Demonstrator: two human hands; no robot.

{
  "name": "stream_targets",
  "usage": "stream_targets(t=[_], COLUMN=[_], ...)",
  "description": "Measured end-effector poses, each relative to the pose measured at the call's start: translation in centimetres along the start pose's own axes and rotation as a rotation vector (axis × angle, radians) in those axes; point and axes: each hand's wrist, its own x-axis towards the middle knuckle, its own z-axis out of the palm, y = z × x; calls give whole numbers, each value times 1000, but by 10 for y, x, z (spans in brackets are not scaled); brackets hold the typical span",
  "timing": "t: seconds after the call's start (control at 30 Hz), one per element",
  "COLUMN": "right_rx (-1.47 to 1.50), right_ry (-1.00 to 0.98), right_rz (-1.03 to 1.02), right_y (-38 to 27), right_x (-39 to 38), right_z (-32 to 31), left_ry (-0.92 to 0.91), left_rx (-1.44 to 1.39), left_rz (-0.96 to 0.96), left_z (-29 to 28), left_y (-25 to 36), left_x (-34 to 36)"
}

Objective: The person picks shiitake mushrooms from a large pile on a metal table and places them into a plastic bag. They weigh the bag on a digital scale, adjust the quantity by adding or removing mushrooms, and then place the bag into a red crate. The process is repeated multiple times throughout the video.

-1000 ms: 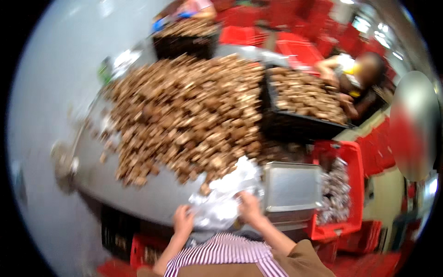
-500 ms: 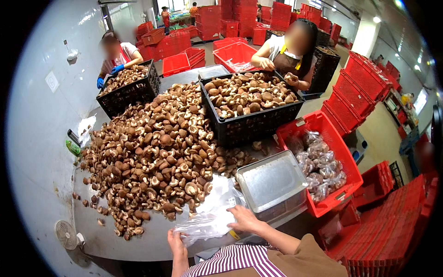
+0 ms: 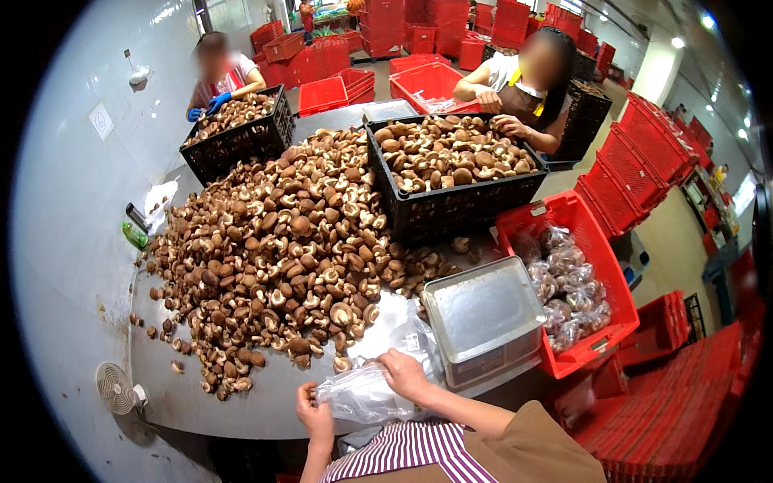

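My left hand [image 3: 316, 417] and my right hand [image 3: 405, 374] both grip a clear plastic bag [image 3: 362, 394] at the near edge of a grey metal table [image 3: 233, 406]. The bag is crumpled between them. More clear bags [image 3: 394, 326] lie flat just beyond it. A large heap of brown mushrooms [image 3: 274, 249] covers the table in front of me. To the right of my right hand sits a metal scale with a flat steel tray [image 3: 483, 310].
A black crate of mushrooms [image 3: 455, 173] stands behind the scale, another black crate [image 3: 233, 137] at the far left. A red crate [image 3: 600, 278] holds bagged mushrooms on my right. Two other people work at the far crates. Stacked red crates fill the right and back. A small fan [image 3: 114, 388] sits near left.
The view has steadied and tilted up from a blurred look at the table. My hands have drawn the plastic bag closer to the table's near edge and bunched it.
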Motion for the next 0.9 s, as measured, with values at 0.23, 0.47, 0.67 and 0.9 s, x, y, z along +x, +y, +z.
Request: stream_targets(t=[0.23, 0.47, 0.67, 0.9], right_rx=[13, 538, 2246, 2086], right_ry=[-159, -364, -257, -247], right_rz=[198, 664, 871, 1107], right_y=[4, 18, -9, 13], right_x=[-2, -3, 6, 18], right_z=[-16, 0, -16, 30], left_ry=[90, 86, -147, -185], left_rx=[-89, -957, -1359, -1378], left_rz=[-38, -673, -1038, -1046], left_z=[-19, -43, -51, -67], left_y=[-84, -68, -71, -103], left_x=[0, 8, 2, -19])
